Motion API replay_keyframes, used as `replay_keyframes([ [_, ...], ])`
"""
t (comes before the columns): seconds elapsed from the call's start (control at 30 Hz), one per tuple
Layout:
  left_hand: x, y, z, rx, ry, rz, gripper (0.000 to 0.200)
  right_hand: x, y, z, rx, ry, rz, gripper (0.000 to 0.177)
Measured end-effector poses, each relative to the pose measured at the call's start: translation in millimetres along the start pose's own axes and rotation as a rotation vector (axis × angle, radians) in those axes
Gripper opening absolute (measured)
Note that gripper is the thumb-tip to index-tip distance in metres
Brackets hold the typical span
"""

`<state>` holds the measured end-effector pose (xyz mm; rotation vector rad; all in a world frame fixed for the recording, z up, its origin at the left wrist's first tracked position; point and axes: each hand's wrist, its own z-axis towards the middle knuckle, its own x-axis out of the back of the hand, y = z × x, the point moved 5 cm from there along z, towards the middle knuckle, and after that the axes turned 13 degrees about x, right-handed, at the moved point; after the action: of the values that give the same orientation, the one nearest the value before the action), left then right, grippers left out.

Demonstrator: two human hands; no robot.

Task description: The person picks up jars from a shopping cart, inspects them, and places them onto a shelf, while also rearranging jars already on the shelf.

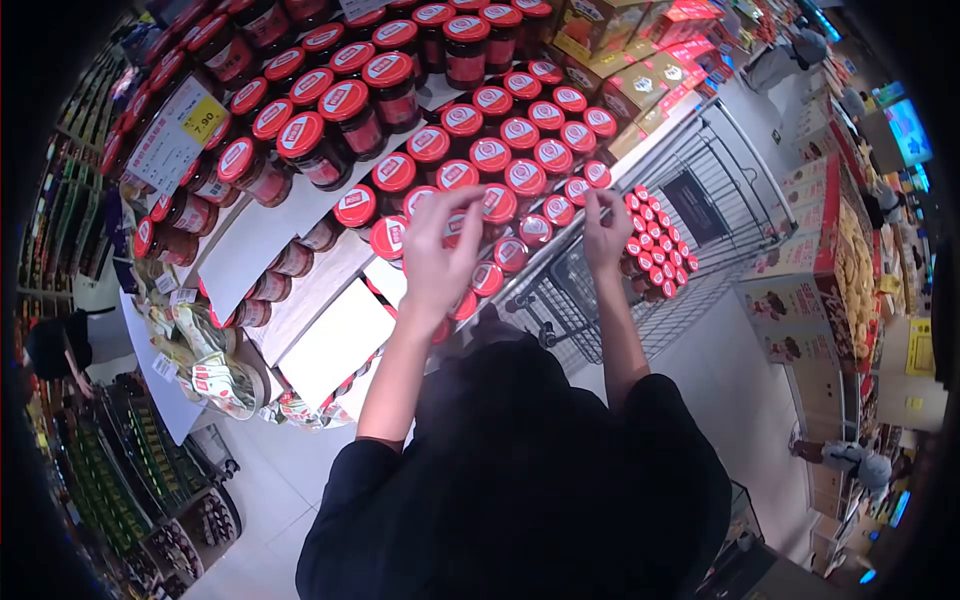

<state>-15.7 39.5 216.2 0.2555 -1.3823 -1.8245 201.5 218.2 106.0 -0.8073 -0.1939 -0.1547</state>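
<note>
My left hand point(440, 245) is over the near rows of glass jars with red lids, its thumb and fingers apart and curved about a red lid point(455, 228). Another red-lidded jar point(499, 204) stands just beyond its fingertips. To the right, my right hand point(606, 235) is raised at the corner of the jar display, fingers bent with a gap between them. Its fingertips come close to a jar point(597, 175) at the end of a row. Neither hand shows a jar lifted in it.
A wire shopping cart point(735, 165) stands at the right, with a block of red-lidded jars point(660, 250) in it. Stepped shelves of jars rise ahead, with a price sign point(180, 135) and gold boxes point(640, 90). A person point(850, 460) is far right.
</note>
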Motion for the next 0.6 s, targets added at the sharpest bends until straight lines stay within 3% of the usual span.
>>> replay_keyframes([
  [0.03,-18,-7,-24,0.053,-0.111,-0.023,0.015,11,39,-41,-0.034,-0.033,-0.044,0.016],
  [0.1,-55,-30,-70,0.06,-0.332,-0.023,0.016,35,34,-91,-0.095,-0.136,-0.148,0.016],
  [0.13,-69,-40,-92,0.142,-0.416,-0.121,0.017,47,53,-122,-0.156,-0.284,-0.22,0.022],
  [0.2,-103,-71,-139,0.34,-0.554,-0.358,0.02,75,85,-181,-0.121,-0.381,-0.37,0.027],
  [0.23,-106,-70,-151,0.348,-0.574,-0.372,0.02,86,91,-206,-0.077,-0.491,-0.485,0.033],
  [0.27,-111,-73,-163,0.442,-0.707,-0.33,0.021,99,98,-228,-0.223,-0.626,-0.563,0.046],
  [0.3,-114,-77,-175,0.533,-0.839,-0.28,0.022,110,103,-243,-0.236,-0.621,-0.571,0.046],
  [0.37,-116,-84,-192,0.469,-0.858,-0.249,0.023,130,120,-281,-0.51,-0.753,-0.676,0.05],
  [0.47,-114,-110,-218,0.769,-0.918,-0.233,0.026,141,121,-302,-0.426,-0.724,-0.672,0.051],
  [0.57,-103,-113,-223,0.741,-0.938,-0.184,0.031,140,129,-300,-0.309,-0.628,-0.697,0.046],
  [0.6,-104,-122,-229,0.773,-0.891,-0.161,0.045,140,131,-297,-0.335,-0.637,-0.662,0.043],
])
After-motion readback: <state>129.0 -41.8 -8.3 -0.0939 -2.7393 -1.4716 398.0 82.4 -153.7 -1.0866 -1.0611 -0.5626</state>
